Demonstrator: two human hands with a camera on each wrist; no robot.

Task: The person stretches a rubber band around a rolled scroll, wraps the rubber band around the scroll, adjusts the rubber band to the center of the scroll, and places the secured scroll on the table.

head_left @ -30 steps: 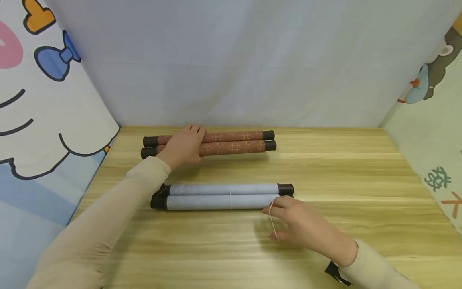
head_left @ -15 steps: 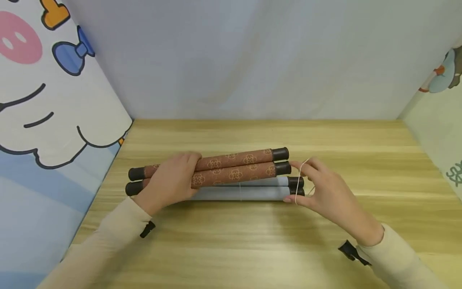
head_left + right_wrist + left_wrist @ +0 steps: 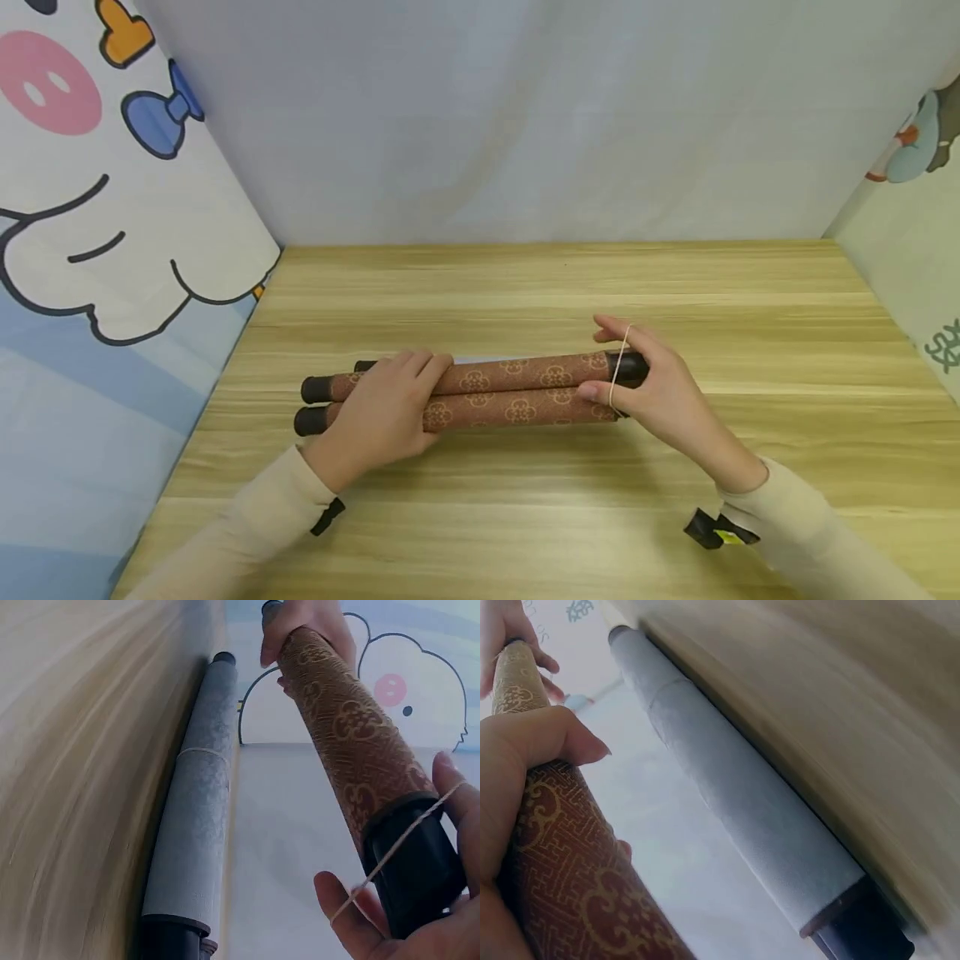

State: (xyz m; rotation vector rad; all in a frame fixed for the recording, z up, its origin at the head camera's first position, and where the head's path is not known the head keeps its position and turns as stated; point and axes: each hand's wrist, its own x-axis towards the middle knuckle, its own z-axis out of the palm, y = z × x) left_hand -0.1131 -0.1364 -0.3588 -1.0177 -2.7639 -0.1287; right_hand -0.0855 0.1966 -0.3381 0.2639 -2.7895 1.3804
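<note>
My left hand [image 3: 382, 417] grips a brown hand scroll [image 3: 517, 408], two rolls side by side with gold flower patterns and black end knobs. It is raised, as both wrist views show. My right hand [image 3: 660, 375] is at the scroll's right end, thumb and fingers spread apart. A thin pale elastic band [image 3: 390, 859] stretches across those fingers and passes over the black knob. Below lies a grey-blue scroll [image 3: 195, 802] on the table, a thin pale band round its middle. The brown scroll hides most of it in the head view.
The wood-grain table [image 3: 525, 517] ends at a pale cloth backdrop [image 3: 487, 125]. Cartoon-printed panels stand at the left [image 3: 90, 250] and right. Small black devices hang at the left wrist [image 3: 327, 517] and the right wrist [image 3: 720, 529].
My left hand has brought the brown scroll from the back of the table toward me, over the grey-blue one. My right hand has spread the band and moved it onto the brown scroll's right end.
</note>
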